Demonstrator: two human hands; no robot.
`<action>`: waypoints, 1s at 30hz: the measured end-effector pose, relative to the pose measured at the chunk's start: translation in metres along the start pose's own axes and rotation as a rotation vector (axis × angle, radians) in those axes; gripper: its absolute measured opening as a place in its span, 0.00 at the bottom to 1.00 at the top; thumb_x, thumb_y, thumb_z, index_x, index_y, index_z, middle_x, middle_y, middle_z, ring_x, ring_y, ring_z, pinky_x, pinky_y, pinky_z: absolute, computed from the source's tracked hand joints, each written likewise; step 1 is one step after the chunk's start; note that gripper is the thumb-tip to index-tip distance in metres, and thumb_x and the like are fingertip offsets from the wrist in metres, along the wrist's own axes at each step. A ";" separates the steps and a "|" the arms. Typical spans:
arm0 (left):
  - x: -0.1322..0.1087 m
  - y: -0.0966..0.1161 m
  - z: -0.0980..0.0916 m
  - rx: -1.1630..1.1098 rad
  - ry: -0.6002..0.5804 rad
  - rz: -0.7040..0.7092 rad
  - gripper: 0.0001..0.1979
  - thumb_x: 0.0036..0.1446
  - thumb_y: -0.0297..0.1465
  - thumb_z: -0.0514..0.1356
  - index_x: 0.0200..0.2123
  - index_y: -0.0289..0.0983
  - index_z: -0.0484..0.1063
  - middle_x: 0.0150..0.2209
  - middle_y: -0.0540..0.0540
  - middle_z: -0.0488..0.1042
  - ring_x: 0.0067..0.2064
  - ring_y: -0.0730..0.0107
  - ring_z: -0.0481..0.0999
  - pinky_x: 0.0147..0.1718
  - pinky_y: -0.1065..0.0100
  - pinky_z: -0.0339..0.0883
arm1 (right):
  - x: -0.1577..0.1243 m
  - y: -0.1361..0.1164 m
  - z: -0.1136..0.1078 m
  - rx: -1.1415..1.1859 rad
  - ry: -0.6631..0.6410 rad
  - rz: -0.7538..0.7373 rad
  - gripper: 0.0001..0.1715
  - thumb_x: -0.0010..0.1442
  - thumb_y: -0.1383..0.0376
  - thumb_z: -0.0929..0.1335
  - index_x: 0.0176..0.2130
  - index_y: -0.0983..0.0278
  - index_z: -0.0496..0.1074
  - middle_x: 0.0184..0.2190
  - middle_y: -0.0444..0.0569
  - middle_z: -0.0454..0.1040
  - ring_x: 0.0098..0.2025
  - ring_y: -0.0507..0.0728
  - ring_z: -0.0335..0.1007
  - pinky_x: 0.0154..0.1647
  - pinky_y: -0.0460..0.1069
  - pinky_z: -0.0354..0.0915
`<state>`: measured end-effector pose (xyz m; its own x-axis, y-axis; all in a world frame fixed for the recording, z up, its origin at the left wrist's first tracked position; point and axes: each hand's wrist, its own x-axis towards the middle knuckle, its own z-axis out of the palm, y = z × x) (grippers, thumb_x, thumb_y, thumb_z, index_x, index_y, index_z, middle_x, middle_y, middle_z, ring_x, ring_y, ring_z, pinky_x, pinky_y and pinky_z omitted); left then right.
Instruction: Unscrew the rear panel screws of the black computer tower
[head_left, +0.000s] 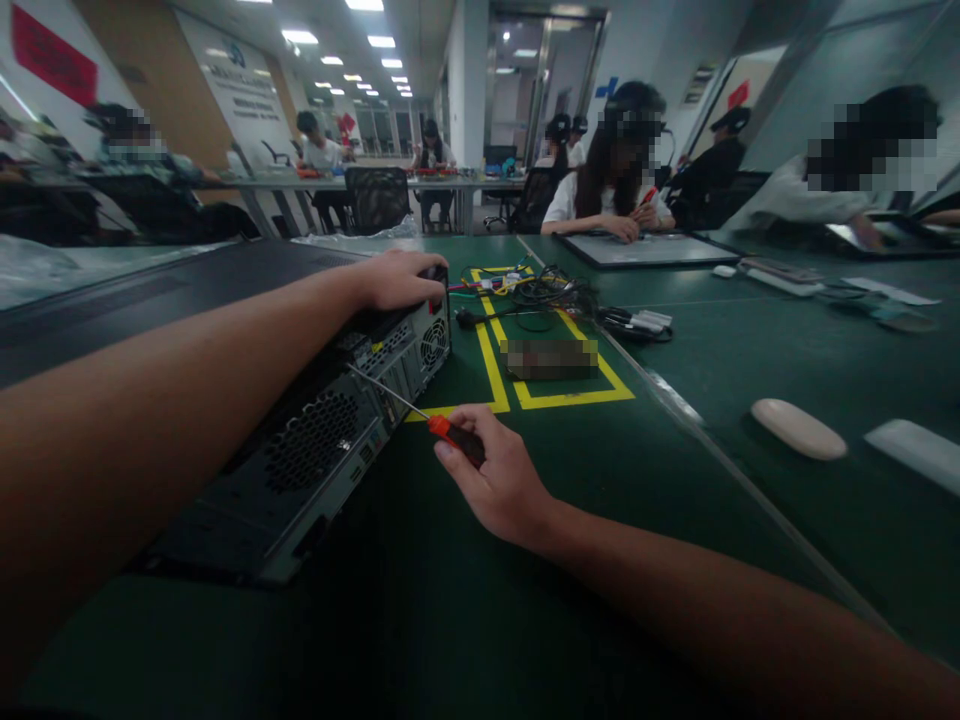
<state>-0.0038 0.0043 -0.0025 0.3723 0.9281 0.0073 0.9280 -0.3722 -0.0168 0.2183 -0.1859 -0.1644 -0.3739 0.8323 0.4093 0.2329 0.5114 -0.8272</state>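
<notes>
A black desktop computer case (300, 470) lies on the green table at my left, its grey rear panel with round and honeycomb vents facing me. Over the case's far top corner rests my left hand (401, 280), its fingers bent round the edge. In my right hand (499, 475) is a screwdriver (450, 432) with an orange and black handle, the fingers wrapped round it. Its long thin shaft points up and left to the rear panel, where the tip meets or nearly meets the panel's upper edge; exact contact is too small to tell.
Yellow tape (495, 370) marks the table beyond the case. A tangle of cables (551, 290) and a blurred-out object (551, 360) lie there. A pale oval case (799, 428) and a white object (915, 452) are at right. Across the table sits a co-worker (611, 180) with a flat panel (649, 250).
</notes>
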 end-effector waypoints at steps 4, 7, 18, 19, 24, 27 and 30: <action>0.000 -0.001 0.001 -0.020 0.008 0.007 0.46 0.66 0.51 0.56 0.84 0.45 0.70 0.78 0.40 0.78 0.80 0.34 0.72 0.80 0.45 0.63 | 0.000 -0.001 -0.001 -0.009 0.007 -0.024 0.11 0.79 0.56 0.72 0.55 0.58 0.75 0.47 0.51 0.84 0.44 0.61 0.81 0.49 0.57 0.75; -0.001 0.002 0.000 -0.013 0.007 -0.005 0.47 0.66 0.51 0.54 0.84 0.42 0.69 0.79 0.39 0.78 0.80 0.37 0.73 0.80 0.49 0.63 | 0.000 -0.002 -0.002 -0.014 0.011 -0.028 0.12 0.79 0.55 0.72 0.55 0.58 0.76 0.47 0.51 0.84 0.45 0.62 0.81 0.51 0.57 0.75; -0.001 0.003 0.000 -0.022 0.009 -0.011 0.48 0.64 0.52 0.55 0.84 0.42 0.70 0.79 0.39 0.78 0.80 0.34 0.72 0.81 0.46 0.62 | 0.002 0.000 -0.002 -0.041 0.013 -0.064 0.12 0.82 0.55 0.71 0.56 0.59 0.80 0.50 0.54 0.87 0.50 0.63 0.84 0.55 0.58 0.77; -0.002 0.003 0.000 -0.020 0.011 -0.009 0.49 0.64 0.52 0.55 0.85 0.41 0.69 0.79 0.39 0.78 0.81 0.34 0.72 0.81 0.46 0.62 | 0.002 0.000 -0.002 -0.039 0.012 -0.067 0.13 0.82 0.55 0.70 0.56 0.59 0.80 0.51 0.54 0.87 0.50 0.63 0.84 0.55 0.58 0.78; -0.004 0.006 -0.002 0.008 -0.004 -0.007 0.51 0.64 0.52 0.52 0.85 0.38 0.67 0.80 0.37 0.75 0.81 0.37 0.72 0.81 0.50 0.62 | 0.000 -0.002 -0.001 -0.016 0.015 -0.040 0.15 0.79 0.54 0.73 0.59 0.57 0.76 0.52 0.53 0.87 0.50 0.62 0.85 0.55 0.58 0.78; -0.005 0.006 -0.002 0.019 -0.011 -0.011 0.51 0.65 0.53 0.51 0.86 0.40 0.66 0.80 0.39 0.75 0.81 0.38 0.71 0.81 0.50 0.62 | -0.001 -0.003 -0.001 -0.016 0.008 -0.016 0.15 0.77 0.55 0.75 0.58 0.56 0.73 0.50 0.51 0.86 0.48 0.62 0.84 0.53 0.57 0.78; -0.004 0.006 -0.003 0.018 -0.012 -0.015 0.51 0.64 0.55 0.51 0.86 0.42 0.66 0.80 0.40 0.75 0.81 0.38 0.71 0.81 0.49 0.62 | 0.000 -0.003 -0.002 -0.020 0.005 -0.012 0.11 0.77 0.57 0.73 0.55 0.56 0.72 0.48 0.51 0.85 0.46 0.62 0.83 0.52 0.57 0.78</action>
<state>0.0001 -0.0016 0.0000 0.3584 0.9335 -0.0040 0.9329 -0.3584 -0.0346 0.2189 -0.1872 -0.1609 -0.3725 0.8269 0.4213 0.2464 0.5258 -0.8142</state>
